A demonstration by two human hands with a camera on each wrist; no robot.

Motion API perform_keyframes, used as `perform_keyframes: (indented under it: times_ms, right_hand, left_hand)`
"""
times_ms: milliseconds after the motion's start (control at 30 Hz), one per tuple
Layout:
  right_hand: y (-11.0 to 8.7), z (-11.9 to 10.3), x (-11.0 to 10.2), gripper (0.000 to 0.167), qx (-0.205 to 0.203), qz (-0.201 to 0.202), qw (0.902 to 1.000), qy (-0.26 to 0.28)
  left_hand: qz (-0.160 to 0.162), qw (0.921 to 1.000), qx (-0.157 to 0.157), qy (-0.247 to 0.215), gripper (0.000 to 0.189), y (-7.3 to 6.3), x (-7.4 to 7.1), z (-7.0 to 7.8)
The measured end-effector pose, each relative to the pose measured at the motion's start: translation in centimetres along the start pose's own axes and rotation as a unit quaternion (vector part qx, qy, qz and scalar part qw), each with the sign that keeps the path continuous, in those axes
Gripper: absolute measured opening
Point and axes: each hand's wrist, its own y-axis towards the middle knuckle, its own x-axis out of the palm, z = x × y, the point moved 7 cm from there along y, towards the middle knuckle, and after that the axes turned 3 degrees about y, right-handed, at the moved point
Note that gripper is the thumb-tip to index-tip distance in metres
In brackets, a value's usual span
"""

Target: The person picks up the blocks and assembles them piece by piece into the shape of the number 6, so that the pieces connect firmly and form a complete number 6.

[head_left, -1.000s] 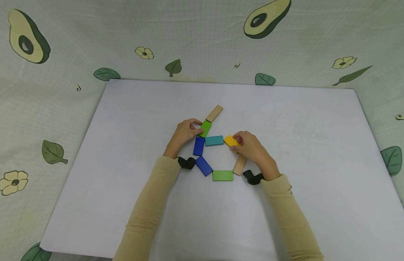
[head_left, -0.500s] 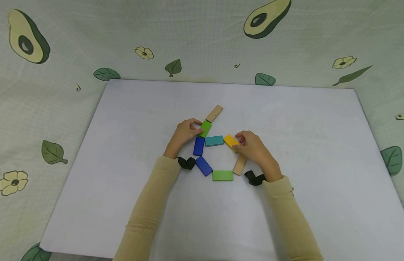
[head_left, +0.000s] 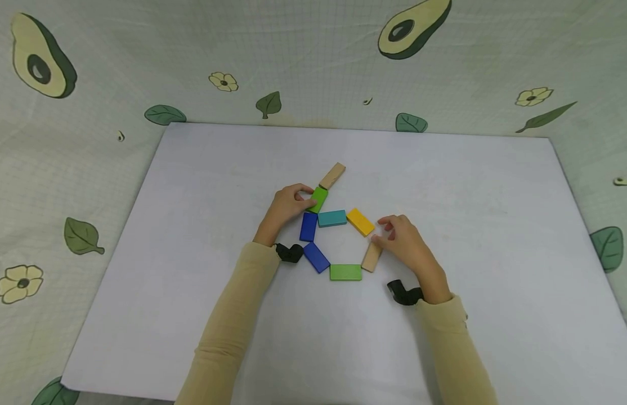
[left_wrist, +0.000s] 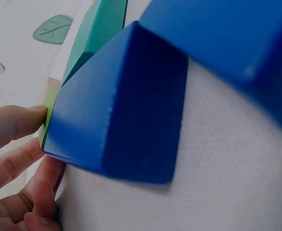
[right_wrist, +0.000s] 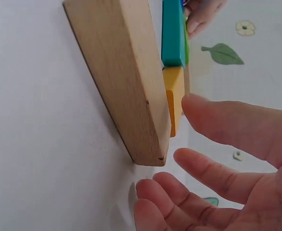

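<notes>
Several flat wooden blocks form a ring in the head view, with a short tail running up from its left corner. My left hand [head_left: 289, 201] pinches the bright green block [head_left: 320, 198] of the tail; in the left wrist view its thumb [left_wrist: 16, 122] lies on that block, partly hidden behind a blue block [left_wrist: 117, 110]. My right hand [head_left: 403, 243] holds nothing and has its fingers apart beside the plain wood block [head_left: 371, 257]. Just beyond it lies the yellow block [head_left: 361, 222], touching the teal block [head_left: 332, 218] at one corner.
A second plain wood block [head_left: 332, 175] tops the tail. Another blue block [head_left: 316, 257] and a lighter green block [head_left: 346, 273] make up the ring's near side. Everything lies on a white tabletop [head_left: 192, 185], backed by avocado-print cloth [head_left: 318, 50].
My right hand has turned the yellow block slightly toward the plain wood block, let it go and drawn back down to the right. My left hand has stayed on the bright green block.
</notes>
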Motion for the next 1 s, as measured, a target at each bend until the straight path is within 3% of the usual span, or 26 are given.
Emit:
perform_keyframes:
  times_ms: [533, 1000]
  right_hand:
    - [-3.3, 1.0, 1.6, 0.084, -0.012, -0.037, 0.9990, 0.024]
    - [-3.5, 1.5, 2.7, 0.085, -0.028, -0.028, 0.9991, 0.015]
  left_hand:
    - [0.001, 1.0000, -0.003, 0.007, 0.039, 0.1, 0.1, -0.1]
    - [0.002, 1.0000, -0.002, 0.001, 0.039, 0.0, 0.1, 0.0]
